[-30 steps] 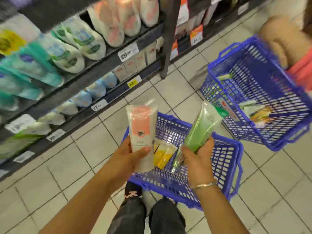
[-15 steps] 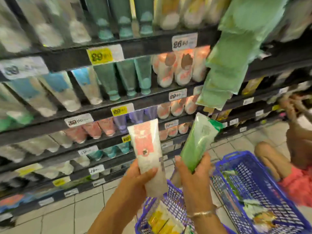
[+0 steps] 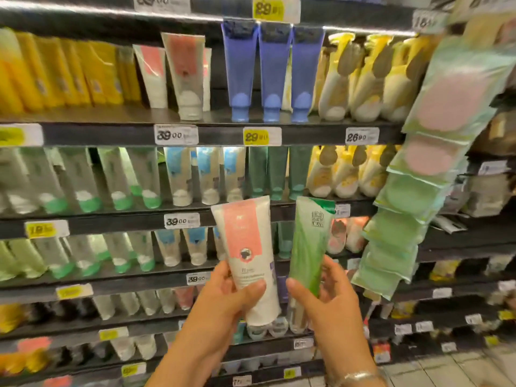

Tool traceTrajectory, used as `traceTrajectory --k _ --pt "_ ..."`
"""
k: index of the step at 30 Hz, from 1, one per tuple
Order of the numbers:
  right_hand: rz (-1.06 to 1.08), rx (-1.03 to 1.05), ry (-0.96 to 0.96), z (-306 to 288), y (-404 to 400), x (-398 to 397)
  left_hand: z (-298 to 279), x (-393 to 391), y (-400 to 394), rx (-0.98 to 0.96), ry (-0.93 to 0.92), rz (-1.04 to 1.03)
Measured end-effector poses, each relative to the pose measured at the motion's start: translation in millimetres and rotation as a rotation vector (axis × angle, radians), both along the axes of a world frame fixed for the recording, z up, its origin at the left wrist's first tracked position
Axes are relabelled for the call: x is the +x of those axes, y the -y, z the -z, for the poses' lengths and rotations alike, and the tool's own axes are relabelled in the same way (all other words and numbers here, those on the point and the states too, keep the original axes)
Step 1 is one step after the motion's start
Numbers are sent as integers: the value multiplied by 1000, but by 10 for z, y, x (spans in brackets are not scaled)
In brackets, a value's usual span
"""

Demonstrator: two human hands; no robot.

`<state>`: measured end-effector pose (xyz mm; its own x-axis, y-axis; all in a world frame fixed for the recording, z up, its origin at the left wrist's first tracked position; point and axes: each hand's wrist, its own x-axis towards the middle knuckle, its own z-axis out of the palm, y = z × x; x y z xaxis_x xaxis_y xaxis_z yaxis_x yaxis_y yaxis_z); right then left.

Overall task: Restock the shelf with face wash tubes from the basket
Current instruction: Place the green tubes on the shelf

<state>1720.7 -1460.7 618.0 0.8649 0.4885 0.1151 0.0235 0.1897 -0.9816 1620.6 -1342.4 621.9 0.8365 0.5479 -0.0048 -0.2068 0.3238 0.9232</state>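
Observation:
My left hand grips a white face wash tube with a pink label, held upright with its cap end down. My right hand grips a green face wash tube beside it, also upright. Both tubes are raised in front of the dark shelf. Matching pink-and-white tubes stand on the upper shelf row, left of centre. The basket is out of view.
Shelf rows hold yellow tubes, blue tubes, green-capped tubes and teal tubes, with price tags on the edges. A strip of hanging green sachets dangles at the right. Tiled floor shows at bottom right.
The view has swung up from the baskets on the floor to the shelves. Both hands have lifted their tubes up in front of the shelf rows.

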Motion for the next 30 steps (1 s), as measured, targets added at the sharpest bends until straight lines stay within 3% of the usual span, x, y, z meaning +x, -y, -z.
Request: traceTrajectory --k 8,18,22,30 --pt "19 63 76 -416 -499 -60 -586 -75 -704 115 51 -47" --pt "93 136 164 -847 -1685 -139 -1377 -194 -2129 333 94 -30" --pt "112 165 175 -935 -2047 -133 -1676 -212 -2586 457 30 -63" --pt "106 175 221 -1071 -2356 -35 -1910 125 -3162 531 12 -193"
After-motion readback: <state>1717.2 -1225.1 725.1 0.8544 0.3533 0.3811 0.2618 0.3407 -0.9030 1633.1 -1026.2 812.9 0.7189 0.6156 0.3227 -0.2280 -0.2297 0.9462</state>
